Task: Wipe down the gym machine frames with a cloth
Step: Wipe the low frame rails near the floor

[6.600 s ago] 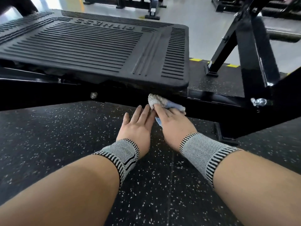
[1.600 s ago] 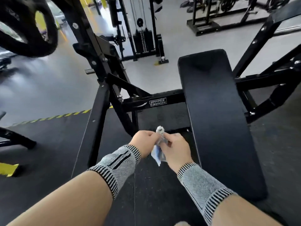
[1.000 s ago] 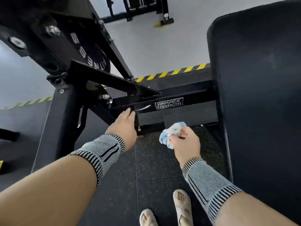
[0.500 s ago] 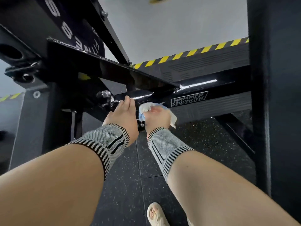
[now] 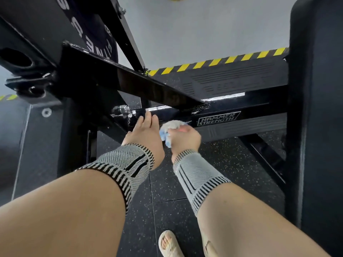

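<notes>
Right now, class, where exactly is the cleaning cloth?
In the head view, the cloth sits centre frame, bunched in the right hand against the black crossbar, just left of its Hammer Strength label, beside the left hand.

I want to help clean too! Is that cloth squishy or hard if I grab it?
Probably squishy: the cloth is bunched into a lump under the right hand. Likely floppy too, since a blue corner droops below. It seems light; one hand holds it against the frame bar.

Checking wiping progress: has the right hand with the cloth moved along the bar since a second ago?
Yes. The right hand went up from the floor mat to press the cloth on the bar, left of the label.
</notes>
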### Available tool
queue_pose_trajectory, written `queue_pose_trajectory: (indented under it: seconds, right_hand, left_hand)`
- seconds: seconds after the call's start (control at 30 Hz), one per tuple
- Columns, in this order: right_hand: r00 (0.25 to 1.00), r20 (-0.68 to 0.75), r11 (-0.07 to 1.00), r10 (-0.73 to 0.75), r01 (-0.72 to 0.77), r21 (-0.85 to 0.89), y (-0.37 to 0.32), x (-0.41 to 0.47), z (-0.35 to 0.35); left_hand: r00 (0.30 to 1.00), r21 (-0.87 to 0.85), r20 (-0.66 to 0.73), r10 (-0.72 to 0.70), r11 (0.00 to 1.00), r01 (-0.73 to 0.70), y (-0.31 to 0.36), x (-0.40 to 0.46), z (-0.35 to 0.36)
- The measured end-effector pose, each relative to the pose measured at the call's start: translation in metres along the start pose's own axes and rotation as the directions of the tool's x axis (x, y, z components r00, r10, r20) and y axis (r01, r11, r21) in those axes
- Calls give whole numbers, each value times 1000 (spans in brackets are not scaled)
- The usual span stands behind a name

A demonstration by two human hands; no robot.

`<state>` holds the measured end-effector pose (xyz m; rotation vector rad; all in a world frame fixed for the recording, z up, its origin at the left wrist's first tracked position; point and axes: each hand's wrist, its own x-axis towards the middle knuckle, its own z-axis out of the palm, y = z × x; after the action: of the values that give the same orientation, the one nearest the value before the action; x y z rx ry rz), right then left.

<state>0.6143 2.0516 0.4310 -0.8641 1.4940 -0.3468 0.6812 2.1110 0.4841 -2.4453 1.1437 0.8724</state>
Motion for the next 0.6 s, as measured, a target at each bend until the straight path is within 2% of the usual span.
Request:
queue_pose_trajectory:
  seconds: [0.03, 0.1, 0.23, 0.37, 0.5, 0.57, 0.6]
  right_hand:
    - [995, -55, 992, 82, -76, 102, -1, 4, -7]
    - [987, -146, 994, 61, -46, 104, -4, 15, -20]
    - [991, -132, 997, -36, 44, 56, -2, 12, -23]
    - [982, -187, 981, 30, 7, 193, 1, 12, -19]
    - [994, -91, 952, 53, -22, 306, -8, 10, -26]
    - [995, -67, 965, 77, -57, 256, -12, 18, -23]
    - [998, -32, 992, 62, -58, 114, -8, 18, -21]
  left_hand:
    - [1000, -4, 8, -6, 1000, 6, 1, -1, -1]
    - [1000, 1, 7, -14, 1000, 14, 3, -3, -3]
    - [1000, -9, -10, -15, 1000, 14, 4, -4, -2]
    - [1000, -10, -16, -10, 1000, 10, 4, -5, -2]
    - [1000, -23, -30, -6, 1000, 5, 4, -4, 0]
    - [999, -18, -32, -9, 1000, 8, 4, -3, 0]
    - [1000, -21, -23, -5, 1000, 4, 4, -3, 0]
